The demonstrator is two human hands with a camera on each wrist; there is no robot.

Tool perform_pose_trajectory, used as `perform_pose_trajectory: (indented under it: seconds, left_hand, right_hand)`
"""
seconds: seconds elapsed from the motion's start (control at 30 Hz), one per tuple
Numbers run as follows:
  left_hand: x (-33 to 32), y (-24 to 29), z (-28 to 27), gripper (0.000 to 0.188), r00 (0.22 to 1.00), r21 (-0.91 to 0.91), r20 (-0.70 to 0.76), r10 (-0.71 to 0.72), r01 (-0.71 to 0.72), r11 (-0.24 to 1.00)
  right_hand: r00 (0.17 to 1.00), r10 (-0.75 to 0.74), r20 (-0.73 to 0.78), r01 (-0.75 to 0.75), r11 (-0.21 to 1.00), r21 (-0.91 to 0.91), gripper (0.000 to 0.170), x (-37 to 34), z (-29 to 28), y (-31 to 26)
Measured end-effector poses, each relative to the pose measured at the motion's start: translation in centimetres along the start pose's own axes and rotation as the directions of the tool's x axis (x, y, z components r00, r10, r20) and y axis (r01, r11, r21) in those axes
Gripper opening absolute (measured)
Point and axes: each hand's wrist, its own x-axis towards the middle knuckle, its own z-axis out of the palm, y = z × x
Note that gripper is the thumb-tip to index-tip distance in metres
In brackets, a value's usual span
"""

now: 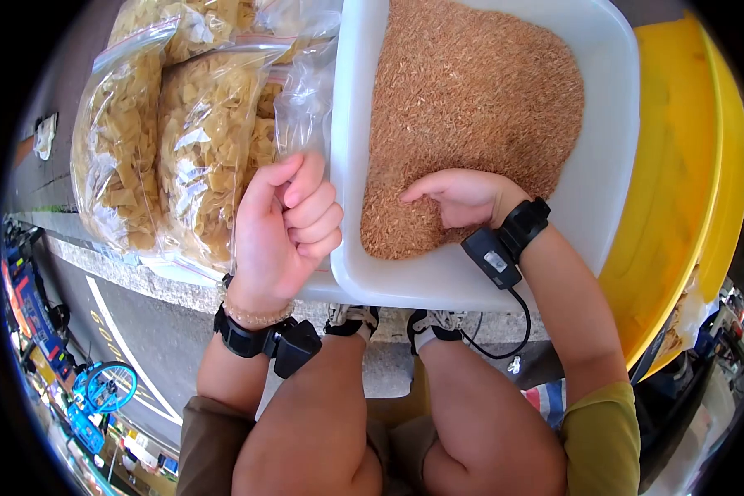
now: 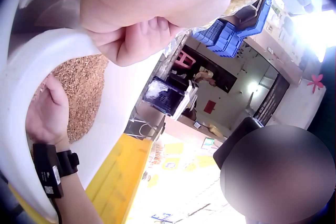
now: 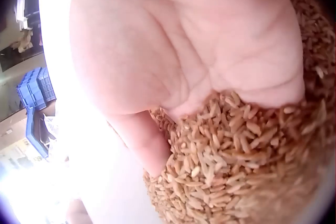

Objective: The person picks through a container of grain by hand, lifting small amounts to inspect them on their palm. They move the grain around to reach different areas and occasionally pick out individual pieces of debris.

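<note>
My left hand (image 1: 289, 219) is raised in front of the white tub's near left side. Its fingers are curled in toward the palm, with the thumb against the index finger and nothing visible in it. The right hand (image 1: 469, 197) is down in the heap of reddish-brown grain (image 1: 479, 91), inside the white tub (image 1: 446, 285). In the right wrist view its palm is broad and its thumb (image 3: 144, 142) straight, while its other fingers are buried under loose grains. Grain lies right up against the palm.
Clear zip bags (image 1: 202, 153) of pale yellowish flat pieces stand left of the tub, beside a crumpled clear bag (image 1: 306, 103). A large yellow container (image 1: 670, 165) flanks its right side. Another person (image 2: 278, 176) and blue crates (image 2: 226, 37) show in the left wrist view.
</note>
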Motion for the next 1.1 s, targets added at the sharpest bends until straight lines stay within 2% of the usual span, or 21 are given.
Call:
perform_pose_trajectory:
  seconds: [0.13,0.2,0.23,0.3,0.33,0.37,0.4,0.47,0.5,0.53,0.6,0.63,0.67,0.73,0.77,0.83,0.87,0.93,0.97,1.03,1.1]
  left_hand:
    - [0.0,0.0,-0.1,0.032,1.0,-0.008,-0.008,0.001,-0.001,1.0]
    - [0.0,0.0,-0.1,0.032,1.0,-0.007,-0.001,0.001,-0.001,1.0]
    - [0.0,0.0,-0.1,0.032,1.0,-0.008,0.007,-0.001,0.001,1.0]
    - [-0.1,0.0,-0.1,0.032,1.0,-0.003,0.011,-0.002,0.002,1.0]
    - [0.0,0.0,-0.1,0.032,1.0,0.005,0.015,-0.004,0.004,1.0]
    - [0.0,0.0,-0.1,0.032,1.0,0.005,0.014,-0.004,0.004,1.0]
    - [0.0,0.0,0.0,0.032,1.0,0.009,0.004,0.0,0.0,1.0]
    - [-0.2,-0.2,-0.1,0.032,1.0,0.002,-0.02,0.003,-0.003,1.0]
    - [-0.1,-0.1,-0.2,0.032,1.0,0.009,-0.011,0.001,-0.001,1.0]
    - [0.0,-0.1,-0.3,0.032,1.0,0.018,0.001,0.0,0.0,1.0]
    - [0.0,0.0,-0.2,0.032,1.0,0.013,-0.004,0.0,0.0,1.0]
    - [0.0,-0.1,-0.1,0.032,1.0,0.014,-0.001,0.001,-0.001,1.0]
    - [0.0,-0.2,-0.2,0.032,1.0,0.011,-0.003,0.0,0.0,1.0]
    - [0.0,-0.1,-0.3,0.032,1.0,0.01,0.016,0.004,-0.004,1.0]
    - [0.0,-0.1,-0.3,0.032,1.0,0.009,0.016,0.0,0.0,1.0]
    - [0.0,-0.1,-0.3,0.032,1.0,0.014,0.017,0.008,-0.008,1.0]
    - [0.0,-0.1,-0.3,0.032,1.0,0.012,0.018,0.003,-0.003,1.0]
    - [0.0,-0.1,-0.4,0.032,1.0,0.012,0.019,0.006,-0.007,1.0]
    - [-0.1,0.0,-0.4,0.032,1.0,0.014,0.013,0.007,-0.007,1.0]
    - [-0.1,0.0,-0.3,0.032,1.0,0.005,0.007,0.006,-0.007,1.0]
    - [0.0,0.0,-0.3,0.032,1.0,-0.003,0.002,0.005,-0.005,1.0]
  right_hand:
    - [0.993,-0.115,-0.024,0.116,0.993,0.023,0.055,-1.6,1.3,-1.7]
    - [0.912,-0.396,-0.105,0.404,0.912,0.071,0.05,-3.6,2.9,-3.0]
    - [0.913,-0.394,-0.104,0.401,0.913,0.069,0.05,-4.4,3.4,-3.4]
    - [0.708,-0.571,-0.416,0.633,0.774,0.015,0.05,-5.9,3.9,-3.7]
    - [0.708,-0.571,-0.416,0.633,0.774,0.015,0.05,-6.3,3.9,-3.6]
    - [0.567,-0.62,-0.543,0.628,0.752,-0.202,0.048,-6.7,3.9,-3.5]
    - [0.401,-0.67,-0.626,0.566,0.718,-0.406,0.047,-7.1,3.8,-3.4]
    - [0.333,-0.747,-0.575,0.432,0.663,-0.612,0.044,-8.9,2.9,-3.4]
    - [0.304,-0.763,-0.57,0.308,0.645,-0.699,0.043,-9.7,3.4,-3.4]
    - [0.312,-0.758,-0.573,0.304,0.651,-0.696,0.043,-10.4,3.4,-3.3]
    - [0.242,-0.788,-0.566,0.231,0.613,-0.755,0.041,-11.6,3.1,-3.1]
    - [0.274,-0.777,-0.567,0.096,0.608,-0.788,0.042,-12.3,3.1,-3.1]
    - [0.275,-0.775,-0.569,0.094,0.61,-0.787,0.042,-12.4,2.5,-2.8]
    - [0.199,-0.855,-0.479,-0.073,0.475,-0.877,0.039,-12.4,1.6,-2.1]
    - [0.198,-0.853,-0.483,-0.074,0.478,-0.875,0.039,-12.7,1.5,-2.0]
    - [0.32,-0.788,-0.526,-0.312,0.436,-0.844,0.032,-13.1,1.7,-2.0]
    - [0.317,-0.787,-0.53,-0.315,0.44,-0.841,0.032,-13.3,1.5,-2.0]
    - [0.336,-0.697,-0.633,-0.335,0.54,-0.773,0.026,-13.5,0.7,-2.2]
    - [0.336,-0.695,-0.635,-0.337,0.541,-0.77,0.026,-13.6,0.4,-2.1]
    - [0.257,-0.743,-0.618,-0.363,0.518,-0.774,0.024,-13.6,-0.1,-1.9]
    - [0.267,-0.74,-0.617,-0.414,0.49,-0.767,0.023,-13.7,-0.2,-1.9]
